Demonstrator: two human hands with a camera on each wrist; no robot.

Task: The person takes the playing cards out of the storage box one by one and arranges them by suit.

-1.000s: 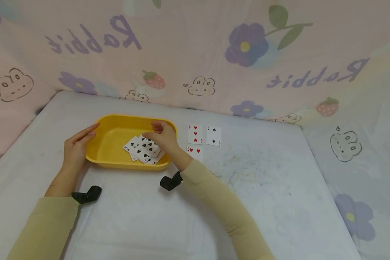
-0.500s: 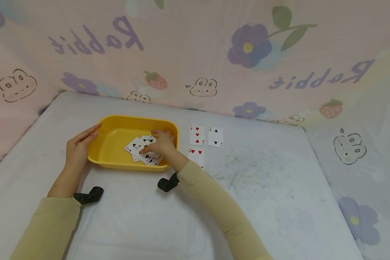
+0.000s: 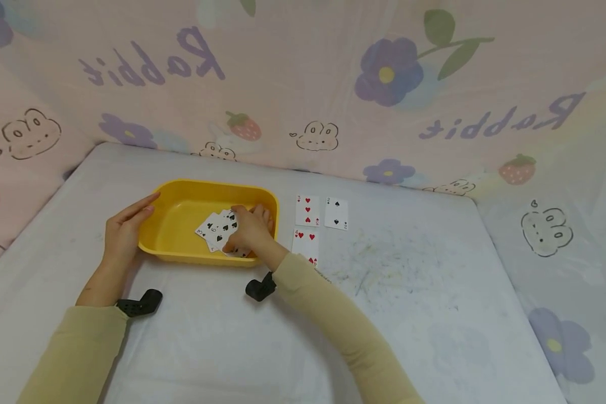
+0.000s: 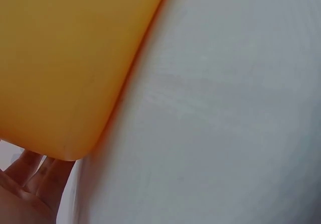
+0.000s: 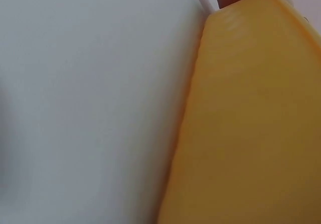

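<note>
A yellow plastic basin (image 3: 166, 242) stands on the table, with several overlapping playing cards (image 3: 213, 229) inside, spades and clubs among those showing. My left hand (image 3: 123, 233) rests against its left end with straight fingers; in the left wrist view, that hand (image 4: 37, 184) is partly hidden beyond the basin's wall. Over the card pile reaches my right hand (image 3: 252, 230), thumb and index finger spread apart and touching the cards. Its other fingers are bent near the basin's right wall. Part of the pile is hidden beneath it.
Right of the basin lie a three of hearts (image 3: 307, 210), a two of spades (image 3: 336, 214) and a four of hearts (image 3: 306, 245), all face up. A white cloth (image 3: 197, 336) covers the table. Behind hangs a printed curtain (image 3: 262, 67).
My right hand has shifted over the pile inside the basin, its thumb moving toward the near edge of the cards. My left hand has kept its place at the basin's left end.
</note>
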